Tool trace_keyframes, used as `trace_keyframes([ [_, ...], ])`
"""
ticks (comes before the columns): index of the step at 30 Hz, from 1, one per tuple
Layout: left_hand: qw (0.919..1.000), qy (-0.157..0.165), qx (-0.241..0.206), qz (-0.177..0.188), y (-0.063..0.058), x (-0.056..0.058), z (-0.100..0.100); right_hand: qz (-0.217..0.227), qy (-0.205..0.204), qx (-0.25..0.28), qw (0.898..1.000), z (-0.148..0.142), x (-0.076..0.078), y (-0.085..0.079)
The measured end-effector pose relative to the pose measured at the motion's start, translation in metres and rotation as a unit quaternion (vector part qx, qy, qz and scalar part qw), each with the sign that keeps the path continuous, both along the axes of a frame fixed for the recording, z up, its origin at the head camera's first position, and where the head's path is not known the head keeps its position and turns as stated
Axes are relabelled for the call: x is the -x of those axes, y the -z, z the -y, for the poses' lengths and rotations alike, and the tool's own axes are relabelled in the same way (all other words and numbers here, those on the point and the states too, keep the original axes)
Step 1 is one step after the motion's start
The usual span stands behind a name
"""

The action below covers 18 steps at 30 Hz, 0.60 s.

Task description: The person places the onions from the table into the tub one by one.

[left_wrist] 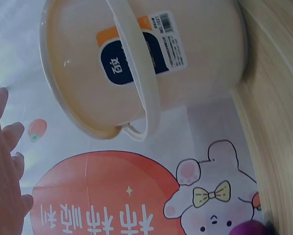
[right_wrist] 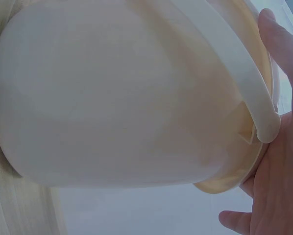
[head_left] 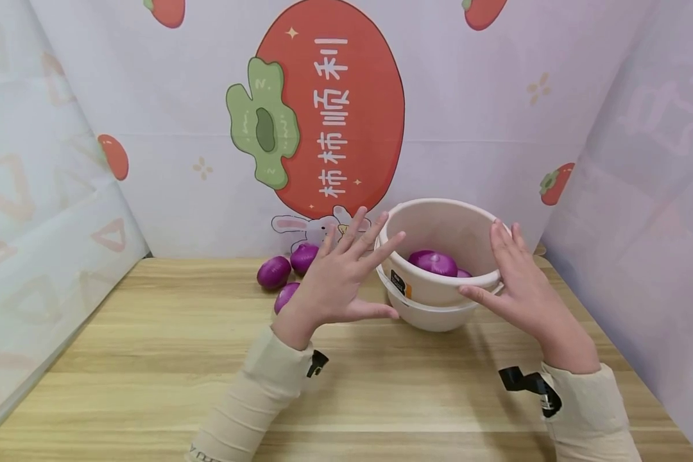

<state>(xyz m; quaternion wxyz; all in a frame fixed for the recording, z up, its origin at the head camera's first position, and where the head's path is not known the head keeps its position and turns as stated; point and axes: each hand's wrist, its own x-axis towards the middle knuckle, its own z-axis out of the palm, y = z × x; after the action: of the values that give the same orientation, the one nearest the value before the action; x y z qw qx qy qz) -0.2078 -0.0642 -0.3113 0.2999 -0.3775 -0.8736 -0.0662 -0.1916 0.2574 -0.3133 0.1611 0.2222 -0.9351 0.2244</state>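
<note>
A cream plastic bucket (head_left: 433, 294) stands upright on the table, with several red onions (head_left: 437, 264) visible inside it. Its white handle (right_wrist: 234, 63) hangs down around the front wall. My right hand (head_left: 522, 285) touches the bucket's right rim, thumb along the near side and fingers extended at the far side. To the left of the bucket, my left hand (head_left: 341, 282) is raised with its fingers spread and holds nothing; its fingertips overlap the bucket's left rim in the head view. Behind the left hand lie three red onions (head_left: 274, 273), one partly hidden by the wrist.
The wooden table (head_left: 150, 359) ends at a printed cloth backdrop (head_left: 468, 128) just behind the bucket. Cloth side walls (head_left: 647, 256) rise to the left and right. A paper label (left_wrist: 176, 49) is stuck on the bucket's front. Black straps (head_left: 317, 364) show at both wrists.
</note>
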Motion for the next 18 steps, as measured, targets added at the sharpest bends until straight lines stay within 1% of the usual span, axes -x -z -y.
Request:
trace_keyframes([
  [5,0.9996,-0.017,0.021,-0.001,0.001,0.001,0.011,0.009,0.0,0.001,1.0,0.0,0.0,-0.001],
  [11,0.9988,-0.038,0.031,-0.003,0.001,-0.001,0.021,0.006,-0.002,0.003,1.0,0.0,-0.001,-0.001],
  [18,0.998,-0.05,0.038,0.007,0.004,-0.002,0.033,0.01,-0.001,0.003,1.0,0.0,0.0,-0.001],
])
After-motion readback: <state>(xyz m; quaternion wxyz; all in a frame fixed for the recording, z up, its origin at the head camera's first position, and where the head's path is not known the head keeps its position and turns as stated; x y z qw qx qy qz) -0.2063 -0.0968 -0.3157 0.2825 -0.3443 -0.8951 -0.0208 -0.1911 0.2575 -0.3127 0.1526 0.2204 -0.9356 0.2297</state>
